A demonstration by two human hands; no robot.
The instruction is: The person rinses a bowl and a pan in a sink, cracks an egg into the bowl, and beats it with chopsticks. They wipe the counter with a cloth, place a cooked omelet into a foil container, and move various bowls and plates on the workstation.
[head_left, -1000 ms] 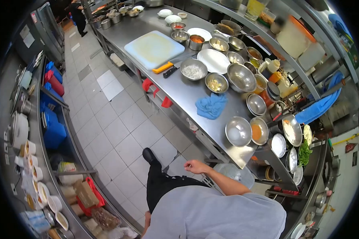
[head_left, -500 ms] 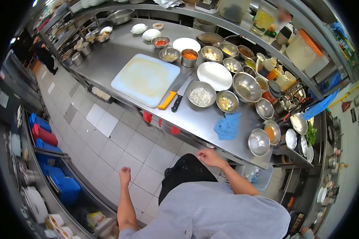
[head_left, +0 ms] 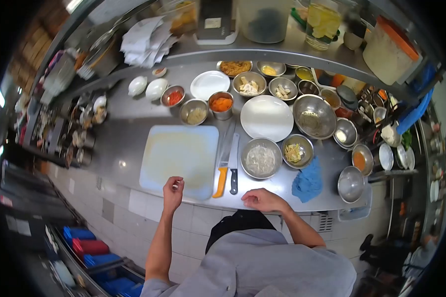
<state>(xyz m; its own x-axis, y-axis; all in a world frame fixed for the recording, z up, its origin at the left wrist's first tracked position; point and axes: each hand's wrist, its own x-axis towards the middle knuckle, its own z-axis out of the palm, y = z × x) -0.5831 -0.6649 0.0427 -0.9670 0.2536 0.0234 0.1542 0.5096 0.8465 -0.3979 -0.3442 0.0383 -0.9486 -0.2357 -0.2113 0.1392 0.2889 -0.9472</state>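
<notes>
My left hand hovers over the near edge of a white cutting board, its fingers loosely bent and nothing visible in them. My right hand is at the front edge of the steel counter, fingers loosely curled and apart, holding nothing that I can see. Between the hands lie two knives side by side: a yellow-handled knife and a black-handled knife. Beyond my right hand stands a steel bowl of pale translucent strips. To its right are a bowl of yellowish pieces and a crumpled blue cloth.
Behind the board are a tin of orange pieces, a bowl of red pieces and a white oval plate. A steel shelf spans the back. Someone in dark trousers stands behind me at right.
My view has turned left and come closer to the counter. My left hand has moved from above the floor to over the board's near edge. My right hand is now at the counter edge.
</notes>
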